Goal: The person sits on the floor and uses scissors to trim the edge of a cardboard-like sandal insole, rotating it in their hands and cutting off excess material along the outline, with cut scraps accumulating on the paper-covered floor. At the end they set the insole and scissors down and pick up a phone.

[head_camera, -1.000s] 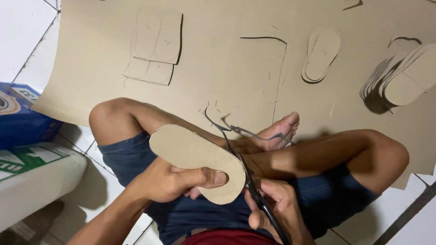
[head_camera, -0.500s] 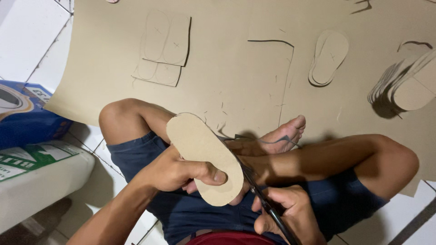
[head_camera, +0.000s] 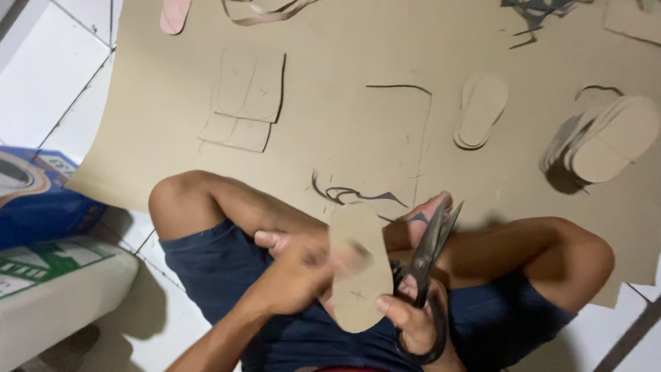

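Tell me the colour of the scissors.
Dark, near-black scissors, seen in the head view, in the right hand.

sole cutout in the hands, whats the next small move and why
Probably set the sole cutout aside: its outline looks fully cut, the left hand pinches it, and the scissors in the right hand sit off its edge, blades nearly closed.

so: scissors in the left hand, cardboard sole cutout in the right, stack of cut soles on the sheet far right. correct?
Hands are swapped. The head view shows the scissors in the right hand and the cardboard sole cutout in the left hand. The stack of cut soles does lie on the sheet at far right.
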The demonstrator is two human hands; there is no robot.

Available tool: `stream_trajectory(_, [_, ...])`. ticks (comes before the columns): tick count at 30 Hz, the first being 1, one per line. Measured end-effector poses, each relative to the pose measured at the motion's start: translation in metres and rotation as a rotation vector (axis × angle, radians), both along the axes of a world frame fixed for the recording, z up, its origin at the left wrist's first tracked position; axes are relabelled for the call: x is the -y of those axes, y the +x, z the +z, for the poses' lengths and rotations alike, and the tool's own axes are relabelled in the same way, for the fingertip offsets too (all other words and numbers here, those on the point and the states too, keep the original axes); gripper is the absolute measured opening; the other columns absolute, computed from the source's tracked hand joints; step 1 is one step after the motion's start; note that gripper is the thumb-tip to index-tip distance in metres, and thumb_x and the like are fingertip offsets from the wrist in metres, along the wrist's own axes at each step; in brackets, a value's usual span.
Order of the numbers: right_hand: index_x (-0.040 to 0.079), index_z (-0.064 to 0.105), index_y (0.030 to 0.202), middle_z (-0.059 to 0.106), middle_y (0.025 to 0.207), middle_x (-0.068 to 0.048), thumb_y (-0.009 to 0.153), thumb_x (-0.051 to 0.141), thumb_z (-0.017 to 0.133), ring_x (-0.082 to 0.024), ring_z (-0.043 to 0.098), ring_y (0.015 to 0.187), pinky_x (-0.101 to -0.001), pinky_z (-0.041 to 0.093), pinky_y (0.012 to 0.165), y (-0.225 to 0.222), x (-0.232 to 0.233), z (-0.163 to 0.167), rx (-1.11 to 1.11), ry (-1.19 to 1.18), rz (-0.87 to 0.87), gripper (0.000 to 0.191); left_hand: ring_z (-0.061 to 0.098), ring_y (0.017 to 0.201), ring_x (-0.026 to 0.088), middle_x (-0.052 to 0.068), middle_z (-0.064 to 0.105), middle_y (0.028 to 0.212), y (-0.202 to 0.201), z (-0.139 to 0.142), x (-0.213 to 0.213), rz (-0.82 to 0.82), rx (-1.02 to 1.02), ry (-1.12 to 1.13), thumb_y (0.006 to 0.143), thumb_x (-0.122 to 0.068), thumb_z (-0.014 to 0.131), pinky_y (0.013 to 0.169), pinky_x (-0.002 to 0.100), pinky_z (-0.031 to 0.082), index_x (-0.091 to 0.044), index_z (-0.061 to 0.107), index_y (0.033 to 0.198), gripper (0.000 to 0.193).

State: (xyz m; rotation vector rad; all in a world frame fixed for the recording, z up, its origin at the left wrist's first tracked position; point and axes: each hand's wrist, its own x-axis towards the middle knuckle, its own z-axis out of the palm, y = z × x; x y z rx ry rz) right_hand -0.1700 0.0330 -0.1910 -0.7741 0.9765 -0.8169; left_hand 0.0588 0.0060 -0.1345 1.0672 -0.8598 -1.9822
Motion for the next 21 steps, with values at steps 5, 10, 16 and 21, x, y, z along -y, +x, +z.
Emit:
stream_trajectory(5, [-0.018,0.047,0.133,0.064,0.114,-0.027,0.095,0.011,0.06,-0.033,0.064,0.097,-0.0431,0.051,0.082,0.022,0.022,0.01,0.57,0.116,-0.033,0.05,0.069,0.107,0.016,0.01,0.067,0.125,-0.03,-0.01,-0.005,0.407,-0.375,0.116,0.089,-0.005,0.07,0.091,0.03,0.055,-0.006,0.052,0.138,0.053])
stream_trajectory(10, [-0.003,0.051,0.13,0.062,0.114,-0.015,0.103,0.025,0.05,-0.022,0.059,0.104,-0.0366,0.047,0.085,0.031,0.028,0.013,-0.048,0.142,-0.224,0.039,0.065,0.099,0.015,0.008,0.064,0.11,-0.026,-0.009,-0.004,0.321,-0.006,-0.218,0.094,0.001,0.071,0.087,0.03,0.054,0.006,0.07,0.117,0.024])
stream_trajectory(16, [-0.01,0.057,0.109,0.068,0.102,-0.02,0.117,0.008,0.046,-0.026,0.067,0.086,-0.0362,0.054,0.072,-0.02,0.006,-0.05,0.828,0.261,-0.1,0.022,0.061,0.093,0.014,0.006,0.065,0.1,-0.012,-0.008,0.006,0.203,0.131,-0.265,0.091,0.0,0.072,0.083,0.028,0.05,0.005,0.074,0.116,0.025])
stream_trajectory(21, [0.001,0.056,0.097,0.067,0.091,-0.013,0.101,0.016,0.058,-0.024,0.068,0.082,-0.0415,0.058,0.074,-0.025,-0.004,-0.062,0.35,0.143,-0.178,0.015,0.065,0.099,0.014,0.005,0.067,0.106,-0.022,-0.012,0.01,0.296,-0.015,-0.166,0.092,-0.005,0.072,0.088,0.03,0.054,0.005,0.073,0.113,0.023])
